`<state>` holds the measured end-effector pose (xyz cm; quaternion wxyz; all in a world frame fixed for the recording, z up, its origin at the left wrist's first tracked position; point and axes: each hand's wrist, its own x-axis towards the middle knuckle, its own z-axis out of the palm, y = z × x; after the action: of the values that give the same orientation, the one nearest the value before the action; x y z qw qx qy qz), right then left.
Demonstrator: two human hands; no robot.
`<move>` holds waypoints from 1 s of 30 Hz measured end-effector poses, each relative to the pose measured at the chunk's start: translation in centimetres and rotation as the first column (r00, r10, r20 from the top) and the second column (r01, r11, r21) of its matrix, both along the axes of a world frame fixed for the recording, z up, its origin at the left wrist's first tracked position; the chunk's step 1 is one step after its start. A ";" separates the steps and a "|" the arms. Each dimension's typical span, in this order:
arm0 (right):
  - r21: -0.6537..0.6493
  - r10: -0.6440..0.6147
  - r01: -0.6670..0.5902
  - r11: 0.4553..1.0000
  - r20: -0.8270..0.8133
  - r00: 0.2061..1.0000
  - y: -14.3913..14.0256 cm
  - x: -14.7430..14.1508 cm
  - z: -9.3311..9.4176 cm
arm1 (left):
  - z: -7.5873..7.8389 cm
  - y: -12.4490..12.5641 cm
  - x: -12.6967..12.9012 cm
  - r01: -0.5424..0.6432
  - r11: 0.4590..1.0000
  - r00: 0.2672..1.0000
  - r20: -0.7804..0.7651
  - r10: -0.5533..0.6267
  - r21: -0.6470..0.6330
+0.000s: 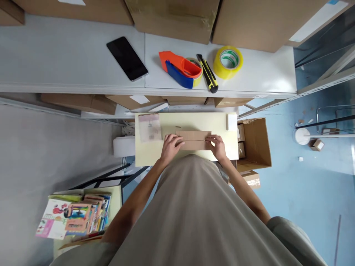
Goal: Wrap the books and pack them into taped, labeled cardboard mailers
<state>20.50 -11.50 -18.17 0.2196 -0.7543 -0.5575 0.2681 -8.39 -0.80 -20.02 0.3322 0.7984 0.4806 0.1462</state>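
Note:
A small flat brown cardboard piece [194,137] lies on a pale yellow table [194,120] below me. My left hand [171,145] presses on its left end, fingers curled over the edge. Its right end is gripped by my right hand [216,145]. Left of the cardboard a clear bag with a printed sheet [149,127] rests on the same table. A small white block [232,122] sits at the table's far right corner.
The upper white shelf carries a black phone [127,58], an orange-blue tape dispenser [180,68], a yellow-black utility knife [207,73] and a yellow tape roll [227,61], with big cartons behind. An open carton [255,144] stands right. Colourful booklets [74,218] are stacked lower left.

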 end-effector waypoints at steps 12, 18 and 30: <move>-0.056 0.081 -0.074 0.996 0.131 0.988 0.5 -0.6 0.6 | 0.9 0.5 0.2 0.051 0.999 0.998 -0.038 -0.051 0.002; -0.122 0.111 -0.085 0.989 0.226 0.968 0.6 -1.6 0.6 | 0.6 0.7 0.7 0.098 0.995 0.994 -0.056 -0.097 0.009; -0.126 0.269 -0.238 0.963 0.436 0.859 0.9 -1.5 0.6 | 0.7 1.1 0.8 0.269 0.953 0.960 -0.122 -0.253 0.139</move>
<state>18.96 -10.62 -17.62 0.0220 -0.7229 -0.6779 0.1318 -7.59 0.26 -19.31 0.2604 0.8847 0.3743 0.0964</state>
